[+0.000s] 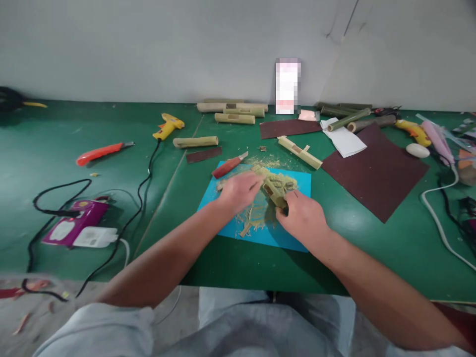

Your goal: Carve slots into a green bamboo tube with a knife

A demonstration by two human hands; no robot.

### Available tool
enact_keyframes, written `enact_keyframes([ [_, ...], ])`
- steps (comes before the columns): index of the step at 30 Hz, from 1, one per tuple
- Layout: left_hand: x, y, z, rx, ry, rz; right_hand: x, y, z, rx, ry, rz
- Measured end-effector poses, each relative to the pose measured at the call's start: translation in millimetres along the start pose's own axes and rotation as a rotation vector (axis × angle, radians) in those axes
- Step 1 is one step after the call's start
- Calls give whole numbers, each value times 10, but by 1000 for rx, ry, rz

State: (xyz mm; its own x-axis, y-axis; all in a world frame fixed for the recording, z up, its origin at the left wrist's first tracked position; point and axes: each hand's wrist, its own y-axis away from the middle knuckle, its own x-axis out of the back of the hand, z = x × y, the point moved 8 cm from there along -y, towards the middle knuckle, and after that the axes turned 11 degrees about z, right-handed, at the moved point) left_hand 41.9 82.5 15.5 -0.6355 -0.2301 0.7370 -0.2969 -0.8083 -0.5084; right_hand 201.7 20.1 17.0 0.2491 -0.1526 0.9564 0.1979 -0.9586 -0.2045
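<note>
Both hands share a grip on a notched bamboo piece (pixel 274 188): the left hand (pixel 238 191) closes over its far end, the right hand (pixel 303 218) clamps its near end. It lies over a blue mat (pixel 297 238) strewn with shavings, on a green surface (pixel 111 124) against a grey wall.

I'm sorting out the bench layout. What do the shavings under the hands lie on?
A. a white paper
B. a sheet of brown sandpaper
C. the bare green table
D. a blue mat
D: the shavings lie on the blue mat, where both hands hold the bamboo piece.
</note>
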Motion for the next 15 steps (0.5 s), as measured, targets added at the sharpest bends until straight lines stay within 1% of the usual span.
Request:
enact_keyframes([
  [2,-18,3,15,-11,4,-16,2,-2,0,-6,-5,-8],
  [5,-2,4,43,-14,-5,15,10,-3,6,-16,-8,-10],
  [8,-37,16,67,-23,35,-26,6,0,5,-11,-6,-6],
  [12,25,2,-4,26,13,40,0,2,11,-13,6,-7],
  [15,-20,19,36,-9,37,-30,-9,2,8,-16,0,-31],
])
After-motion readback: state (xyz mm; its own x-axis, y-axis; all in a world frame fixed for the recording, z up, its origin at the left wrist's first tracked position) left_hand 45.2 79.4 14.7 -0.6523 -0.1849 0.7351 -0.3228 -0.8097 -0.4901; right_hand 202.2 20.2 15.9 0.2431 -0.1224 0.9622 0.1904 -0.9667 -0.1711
